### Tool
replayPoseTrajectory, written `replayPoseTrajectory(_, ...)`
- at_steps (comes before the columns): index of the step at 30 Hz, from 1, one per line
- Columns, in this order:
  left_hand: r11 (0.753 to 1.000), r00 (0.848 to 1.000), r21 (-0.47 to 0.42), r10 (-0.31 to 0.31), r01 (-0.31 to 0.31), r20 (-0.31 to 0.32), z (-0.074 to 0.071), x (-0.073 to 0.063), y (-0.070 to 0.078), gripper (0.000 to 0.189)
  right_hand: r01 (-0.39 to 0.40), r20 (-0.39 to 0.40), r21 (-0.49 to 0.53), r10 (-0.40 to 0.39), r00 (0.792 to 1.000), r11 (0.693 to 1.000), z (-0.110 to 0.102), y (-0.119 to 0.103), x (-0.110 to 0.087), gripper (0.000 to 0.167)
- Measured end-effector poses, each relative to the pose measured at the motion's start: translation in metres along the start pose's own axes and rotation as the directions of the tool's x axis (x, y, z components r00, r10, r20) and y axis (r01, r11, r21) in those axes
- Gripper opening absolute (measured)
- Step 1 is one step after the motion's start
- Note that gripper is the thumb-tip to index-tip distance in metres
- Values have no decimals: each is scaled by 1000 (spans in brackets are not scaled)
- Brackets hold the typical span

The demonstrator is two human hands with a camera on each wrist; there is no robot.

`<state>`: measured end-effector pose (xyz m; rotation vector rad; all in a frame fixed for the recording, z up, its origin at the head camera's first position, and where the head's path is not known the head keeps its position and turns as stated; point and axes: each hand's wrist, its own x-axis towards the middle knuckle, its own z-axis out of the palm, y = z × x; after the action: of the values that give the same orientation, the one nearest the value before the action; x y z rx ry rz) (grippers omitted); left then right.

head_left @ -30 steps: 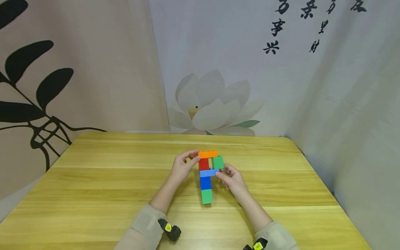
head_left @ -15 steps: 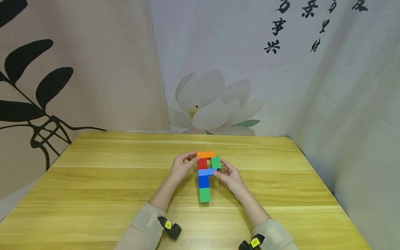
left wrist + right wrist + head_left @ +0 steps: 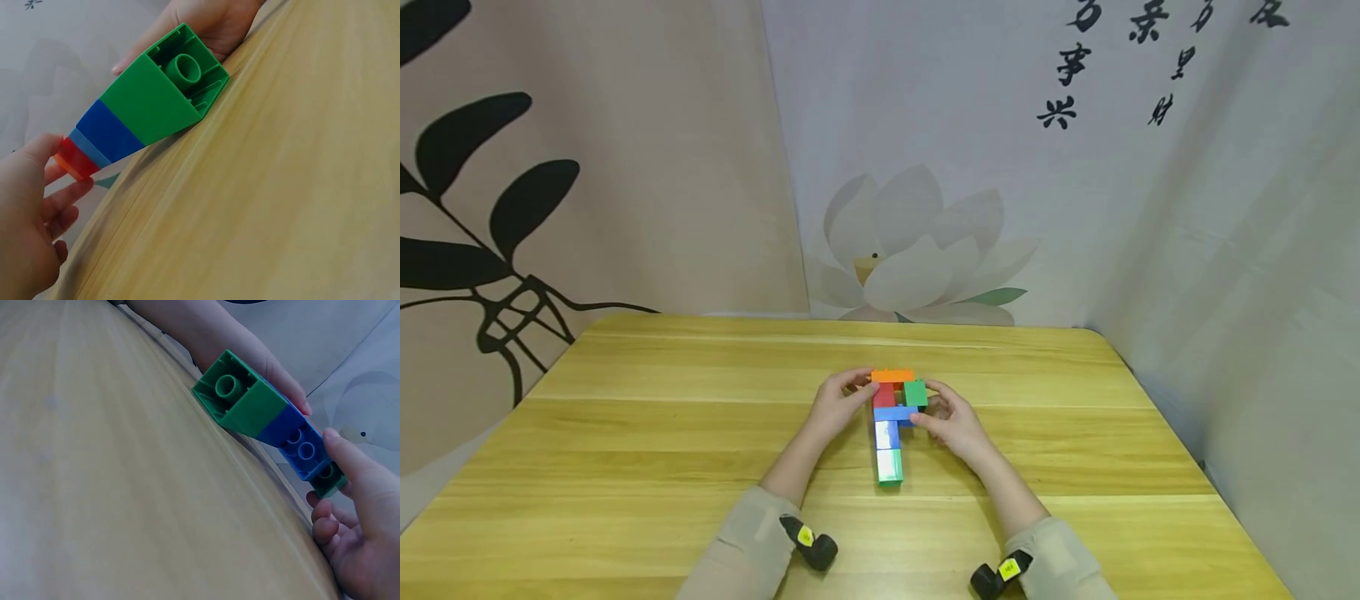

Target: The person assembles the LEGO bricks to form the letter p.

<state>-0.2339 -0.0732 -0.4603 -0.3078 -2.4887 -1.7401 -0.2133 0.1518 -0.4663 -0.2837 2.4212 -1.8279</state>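
A toy building-brick assembly spans the two hands in the head view. Its orange brick point(image 3: 892, 376) tops a red brick point(image 3: 883, 395) and a small green brick point(image 3: 915, 392). A long light-blue brick point(image 3: 895, 413) lies below these, followed by a dark-blue brick point(image 3: 887, 434) and a green end brick point(image 3: 890, 467). The left hand point(image 3: 838, 403) pinches the red and orange end. At the opposite side, the right hand point(image 3: 957, 427) grips the light-blue and small green bricks. Both wrist views show the hollow underside of the green end brick point(image 3: 165, 81) facing the person.
The wooden table point(image 3: 662, 467) extends around the hands. Behind it hangs a pale curtain point(image 3: 925, 125) with a printed lotus, plant and dark characters. Black wrist cameras point(image 3: 811, 542) are strapped over the sleeves.
The assembly has shifted slightly left and tilted, its orange end lower in the head view and glare now on its lower bricks. Both hands keep their hold on it.
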Motion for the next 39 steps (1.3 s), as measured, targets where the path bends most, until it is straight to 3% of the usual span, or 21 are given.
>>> replayPoseTrajectory(15, 993, 996, 112, 22, -32, 88, 0, 6, -8, 40, -39, -22, -114, 37, 999, 993, -1, -1, 8, 59)
replayPoseTrajectory(23, 984, 994, 167, 36, -53, 104, -1, 5, -8, 40, -59, -35, -177, 54, 998, 982, 0, -4, 8, 57)
replayPoseTrajectory(29, 976, 995, 216, 5, -26, 96, 0, 4, -9, 42, -65, -40, -188, 58, 998, 980, 1, -3, 7, 58)
replayPoseTrajectory(39, 985, 994, 174, -13, -6, 105, 0, -1, -7, 44, -63, -41, -206, 56, 998, 976, 2, -4, 4, 60)
